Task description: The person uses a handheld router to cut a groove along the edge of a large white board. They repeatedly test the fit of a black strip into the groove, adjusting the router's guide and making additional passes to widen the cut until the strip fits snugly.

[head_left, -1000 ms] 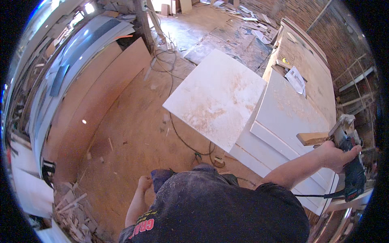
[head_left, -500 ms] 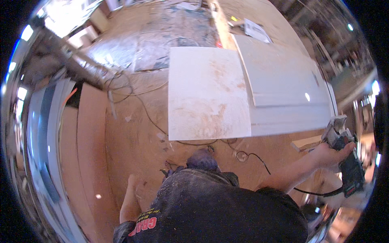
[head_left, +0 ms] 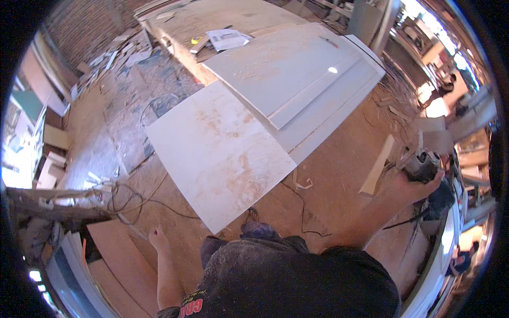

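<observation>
My right hand (head_left: 419,183) is closed around a corded power tool that looks like a trim router (head_left: 424,165), with a silver metal head and a dark body. It is held off to my right, away from the boards. My left hand (head_left: 157,237) hangs low on the left, over the floor; its fingers are too foreshortened to read, and no object shows in it. Ahead of me lies a white panel (head_left: 222,153), smeared with brown sawdust, its corner pointing toward me. It overlaps larger grey-white boards (head_left: 297,74) stacked on a workbench.
On the bench (head_left: 233,13) lie paper sheets (head_left: 228,40) and a yellow item (head_left: 196,40). A wood strip (head_left: 377,164) rests on the floor to the right. Cables (head_left: 138,199) coil at left, near leaning brown boards (head_left: 119,254). Another person (head_left: 440,91) is far right.
My view has turned to the right, so the panel and bench appear rotated and shifted left. The power tool stays in my right hand. My left hand has come into view.
</observation>
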### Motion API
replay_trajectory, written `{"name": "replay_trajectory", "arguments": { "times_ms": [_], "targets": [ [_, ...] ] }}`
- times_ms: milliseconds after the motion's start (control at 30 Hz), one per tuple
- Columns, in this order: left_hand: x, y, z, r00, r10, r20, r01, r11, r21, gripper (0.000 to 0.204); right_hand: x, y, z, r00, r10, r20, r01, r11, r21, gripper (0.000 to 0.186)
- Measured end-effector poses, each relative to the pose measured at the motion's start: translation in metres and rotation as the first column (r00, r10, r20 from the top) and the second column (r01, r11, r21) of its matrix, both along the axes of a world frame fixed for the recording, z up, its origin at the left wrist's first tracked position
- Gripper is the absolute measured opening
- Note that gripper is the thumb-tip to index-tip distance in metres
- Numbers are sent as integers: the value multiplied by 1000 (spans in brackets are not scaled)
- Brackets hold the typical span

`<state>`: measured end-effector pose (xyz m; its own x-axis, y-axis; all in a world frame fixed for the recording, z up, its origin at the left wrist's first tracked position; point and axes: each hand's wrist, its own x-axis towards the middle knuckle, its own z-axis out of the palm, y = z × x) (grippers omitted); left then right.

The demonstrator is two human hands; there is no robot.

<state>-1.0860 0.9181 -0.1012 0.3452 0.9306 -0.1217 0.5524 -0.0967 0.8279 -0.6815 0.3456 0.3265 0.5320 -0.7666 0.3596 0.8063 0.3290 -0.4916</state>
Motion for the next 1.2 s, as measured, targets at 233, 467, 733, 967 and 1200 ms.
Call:
{"name": "replay_trajectory", "arguments": {
  "times_ms": [233, 467, 733, 967, 1200],
  "targets": [
    [157, 46, 72, 923, -383, -36, 345, 784, 516, 24, -109, 27, -45, 141, -990, 4, 305, 40, -952, 82],
    [232, 22, 121, 532, -794, -293, 812, 381, 441, 55, -246, 33, -69, 575, -818, -18, 597, 434, -675, 98],
    [248, -40, 109, 235, -816, -528, 960, 109, 259, 79, -381, -25, -56, 270, -953, 140, 638, 68, -767, 105],
    [249, -48, 102, 313, -730, -608, 948, 197, 251, 79, -337, -23, -4, 584, -806, 93, 806, 562, -187, 98],
    [237, -82, 123, 191, -687, -702, 970, 242, 27, 80, -190, -2, -30, 846, -516, 132, 530, 791, -306, 85]
  ]
}}
